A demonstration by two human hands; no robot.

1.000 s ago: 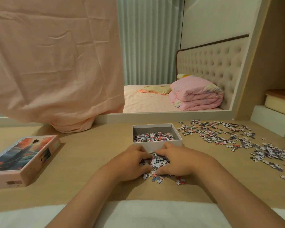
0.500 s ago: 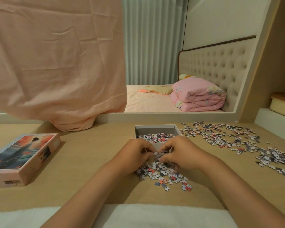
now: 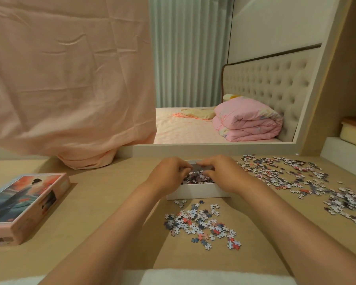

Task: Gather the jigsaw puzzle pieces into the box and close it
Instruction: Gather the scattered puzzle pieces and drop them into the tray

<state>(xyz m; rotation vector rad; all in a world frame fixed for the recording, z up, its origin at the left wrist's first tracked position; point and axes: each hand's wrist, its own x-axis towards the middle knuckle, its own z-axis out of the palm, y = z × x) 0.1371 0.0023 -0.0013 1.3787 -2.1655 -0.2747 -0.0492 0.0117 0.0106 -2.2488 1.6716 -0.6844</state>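
A pale wooden desk [image 3: 103, 212] fills the foreground, with a bed [image 3: 193, 130] showing beyond it and a pink cloth [image 3: 70, 79] hanging over the left. The picture-printed lid [image 3: 23, 204] lies well apart near the desk's left edge, and a wide scatter of puzzle pieces [image 3: 296, 177] covers the right side. In the middle stands the white box [image 3: 197, 193], already partly filled. A second ago both hands were cupped round a heap on the desk just before the box. Now the left hand [image 3: 169, 175] and right hand [image 3: 220, 173] are over the open box, fingers bent down into it; whether they still hold pieces I cannot tell. One scoop looks delivered, but a small heap [image 3: 201, 225] remains in front, so gathering is far from done.
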